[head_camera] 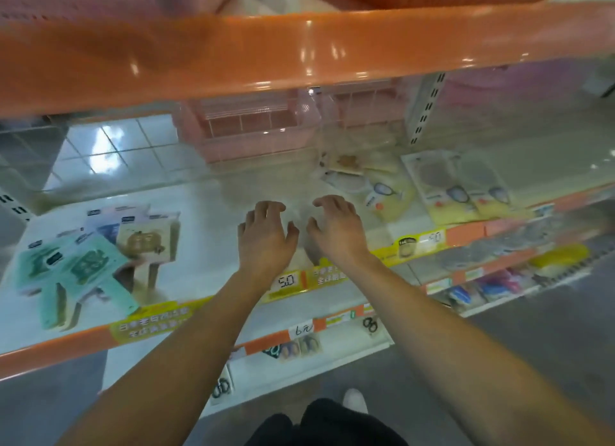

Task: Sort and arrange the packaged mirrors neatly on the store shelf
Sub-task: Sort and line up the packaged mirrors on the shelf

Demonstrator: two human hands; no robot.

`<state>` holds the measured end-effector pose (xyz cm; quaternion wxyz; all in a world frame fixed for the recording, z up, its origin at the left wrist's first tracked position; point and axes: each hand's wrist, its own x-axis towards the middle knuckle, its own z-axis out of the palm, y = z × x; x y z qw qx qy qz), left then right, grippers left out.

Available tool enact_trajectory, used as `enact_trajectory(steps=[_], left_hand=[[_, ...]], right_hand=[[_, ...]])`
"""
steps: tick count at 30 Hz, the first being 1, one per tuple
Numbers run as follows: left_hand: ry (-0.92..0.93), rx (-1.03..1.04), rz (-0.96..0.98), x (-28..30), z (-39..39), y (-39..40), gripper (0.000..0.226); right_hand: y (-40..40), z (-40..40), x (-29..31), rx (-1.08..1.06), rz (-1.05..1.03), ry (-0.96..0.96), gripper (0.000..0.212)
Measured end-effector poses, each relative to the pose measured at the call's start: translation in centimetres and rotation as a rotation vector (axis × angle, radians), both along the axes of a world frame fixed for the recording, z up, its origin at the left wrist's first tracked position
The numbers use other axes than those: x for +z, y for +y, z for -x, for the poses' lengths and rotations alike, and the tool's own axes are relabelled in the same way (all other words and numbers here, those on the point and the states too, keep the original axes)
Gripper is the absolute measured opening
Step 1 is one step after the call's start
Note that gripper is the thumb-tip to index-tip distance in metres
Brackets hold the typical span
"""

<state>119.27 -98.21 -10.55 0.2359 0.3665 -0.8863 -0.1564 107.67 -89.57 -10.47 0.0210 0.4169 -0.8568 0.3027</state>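
The fingers (266,207) of the left hand (266,236) were spread and curled downward, holding nothing, and the fingers of the right hand (336,227) were likewise apart and bent, empty. Both hands hovered side by side at the centre of the frame, thumbs nearly meeting, over a bare stretch of the white shelf (206,212); whether the fingertips touched its surface could not be told through the blur. Bare forearms ran back from them toward the bottom edge.

At the left of the frame a loose, overlapping heap of packaged mirrors (86,262) lay flat on the shelf, green cards in front and a beige one behind, tilted at different angles. At the right of the frame, more packaged mirrors on yellow cards (456,192) lay in a rough row, with a few smaller packs jumbled just behind the right hand. Along the shelf's orange front edge sat yellow price labels (286,282). An orange upper shelf edge (299,52) crossed the top of the frame, and pink baskets (246,136) stood behind the hands.
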Motion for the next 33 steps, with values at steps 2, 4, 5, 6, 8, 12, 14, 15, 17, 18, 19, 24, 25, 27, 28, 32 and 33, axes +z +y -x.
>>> enact_trajectory(steps=[2, 4, 5, 6, 8, 12, 14, 15, 17, 18, 19, 24, 25, 27, 28, 32, 33], left_hand=[[-0.012, 0.002, -0.021, 0.1, 2.6, 1.1, 0.036], [-0.026, 0.009, -0.030, 0.2, 5.1, 2.2, 0.036], [-0.032, 0.014, -0.033, 0.2, 6.3, 2.7, 0.036], [-0.037, 0.021, -0.036, 0.2, 7.5, 3.1, 0.036], [-0.055, 0.041, -0.047, 0.2, 9.3, 3.9, 0.036], [-0.077, 0.093, -0.055, 0.1, 11.2, 5.1, 0.035], [-0.092, 0.114, -0.059, 0.1, 11.5, 5.3, 0.035], [-0.103, 0.123, -0.064, 0.2, 11.6, 5.4, 0.035], [-0.117, 0.136, -0.068, 0.4, 11.8, 5.2, 0.034], [-0.118, 0.140, -0.065, 0.5, 11.9, 5.1, 0.035], [-0.120, 0.142, -0.062, 0.6, 11.9, 4.8, 0.035], [-0.132, 0.158, -0.053, 0.6, 12.1, 3.5, 0.035], [-0.131, 0.160, -0.048, 0.6, 12.2, 3.3, 0.035], [-0.135, 0.163, -0.040, 0.6, 12.4, 3.0, 0.035], [-0.134, 0.165, -0.037, 0.5, 12.5, 2.8, 0.035], [-0.113, 0.180, -0.026, 0.2, 13.0, 2.3, 0.035], [-0.110, 0.182, -0.025, 0.2, 13.2, 2.2, 0.035]], right_hand=[[1.1, 2.3, -0.1, -0.001, 0.015, -0.008, 0.037], [2.1, 4.8, -0.2, 0.002, 0.016, -0.004, 0.039], [2.6, 6.1, -0.2, 0.006, 0.012, -0.005, 0.039], [2.9, 7.4, -0.2, 0.015, 0.006, -0.013, 0.039], [3.4, 9.6, -0.1, 0.040, -0.015, -0.024, 0.039], [3.7, 12.6, -0.2, 0.103, -0.085, -0.053, 0.038], [3.7, 13.3, -0.6, 0.128, -0.079, -0.055, 0.038], [3.6, 13.6, -0.8, 0.137, -0.080, -0.057, 0.039], [3.2, 14.2, -0.9, 0.144, -0.106, -0.075, 0.040], [2.9, 14.4, -0.8, 0.143, -0.119, -0.080, 0.041], [2.6, 14.6, -0.7, 0.145, -0.120, -0.077, 0.042], [1.3, 15.6, -1.0, 0.189, -0.147, -0.052, 0.042], [1.1, 15.7, -1.1, 0.190, -0.151, -0.050, 0.042], [0.7, 15.8, -1.2, 0.188, -0.158, -0.032, 0.042], [0.6, 15.8, -1.3, 0.188, -0.163, -0.020, 0.042], [-0.2, 16.5, -1.6, 0.198, -0.155, -0.011, 0.042], [-0.5, 16.8, -1.7, 0.192, -0.152, 0.003, 0.042]])
